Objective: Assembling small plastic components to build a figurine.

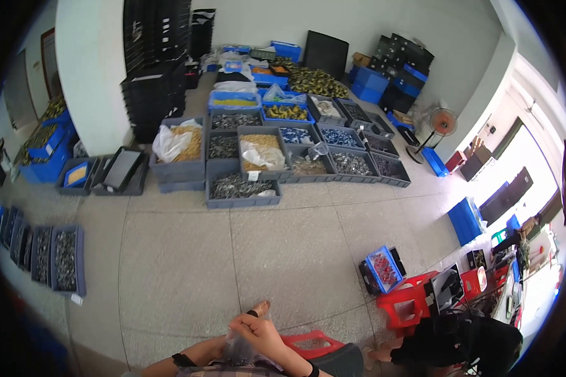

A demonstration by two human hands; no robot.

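Observation:
Near the lower edge, a clear plastic bag (238,353) with small dark pieces in it is close to my body. My right hand (259,334) is closed around the upper part of the bag, its fingers curled in. My left hand (215,347) comes in from the left against the bag's side. Its fingers are hidden behind the bag and my right hand. Both wrists have a black band. Just beyond my hands a foot (262,307) with a dark strap shows on the floor.
Grey bins (244,202) of small parts stand in rows ahead. More bins (67,259) are at the left. A blue tray (383,269) of red pieces and red stools (399,306) stand at right. A dark-clothed person (465,345) is close by on the right, a fan (443,122) farther back.

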